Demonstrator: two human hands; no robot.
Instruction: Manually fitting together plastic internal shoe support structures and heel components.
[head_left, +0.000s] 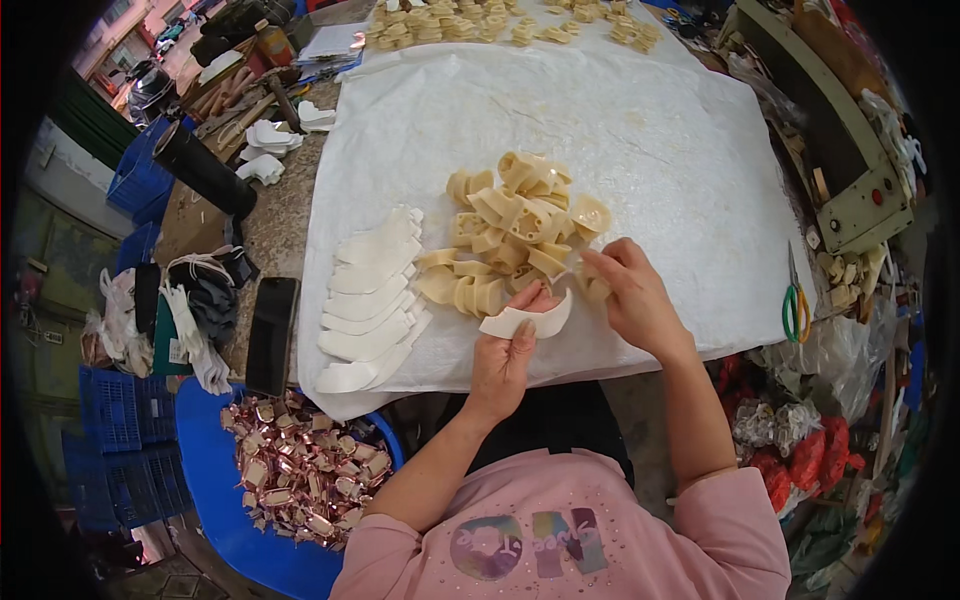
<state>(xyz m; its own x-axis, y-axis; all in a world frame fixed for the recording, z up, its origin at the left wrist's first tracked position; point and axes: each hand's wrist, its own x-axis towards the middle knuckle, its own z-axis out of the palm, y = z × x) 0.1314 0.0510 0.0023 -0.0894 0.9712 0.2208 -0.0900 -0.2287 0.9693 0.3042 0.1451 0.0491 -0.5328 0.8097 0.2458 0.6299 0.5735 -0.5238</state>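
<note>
My left hand (498, 372) is closed on a white curved cut-out piece (541, 319), its thumb on the near face and its fingers behind. My right hand (638, 300) pinches a beige molded cup-shaped piece (594, 287) at the right edge of a pile; part of that piece is hidden by the fingers. The pile of beige molded pieces (522, 217) lies just beyond both hands, some nested together and several with small holes. To the left, more white curved pieces (362, 312) lie in an overlapping fanned row.
A white cloth (690, 150) covers the table, with more beige pieces (440, 24) at its far edge. Scissors with green and orange handles (796, 312) lie at right. A phone (272, 335) rests at left. Below stands a blue tub (222, 515) of shiny pinkish parts.
</note>
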